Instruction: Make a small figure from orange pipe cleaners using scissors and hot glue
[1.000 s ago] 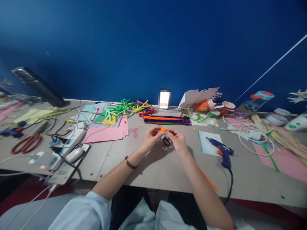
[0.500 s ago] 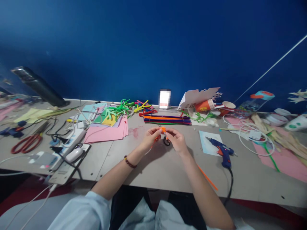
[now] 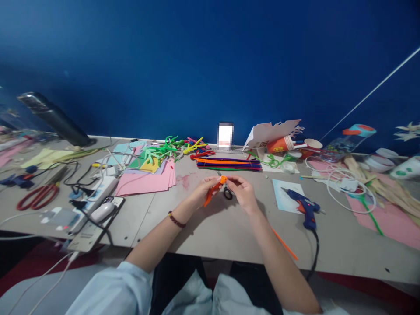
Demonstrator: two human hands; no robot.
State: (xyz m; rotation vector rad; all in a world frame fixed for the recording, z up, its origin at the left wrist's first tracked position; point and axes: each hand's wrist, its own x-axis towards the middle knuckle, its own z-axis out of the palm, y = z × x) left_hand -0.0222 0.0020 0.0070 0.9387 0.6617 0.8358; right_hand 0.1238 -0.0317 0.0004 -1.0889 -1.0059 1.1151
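At the near edge of the desk (image 3: 213,232), a spare orange stem (image 3: 285,246) lies beside our right forearm, untouched. Further in, at the middle of the desk, both hands meet just above the surface. The left hand (image 3: 202,191) pinches the orange pipe cleaner (image 3: 210,197), thumb and forefinger closed narrowly on it. Its free tail slants down toward the desk. The right hand (image 3: 243,193) closes its fingertips on the coiled end at the top. For a tight coil, we judge it best to pinch close to the coil, turn in short even twists, and hold the tail clear of the small black scissors (image 3: 227,194) just below the fingers. To the right of the hands rests the blue glue gun (image 3: 303,205). Toward the far edge lies the bundle of coloured stems (image 3: 229,164).
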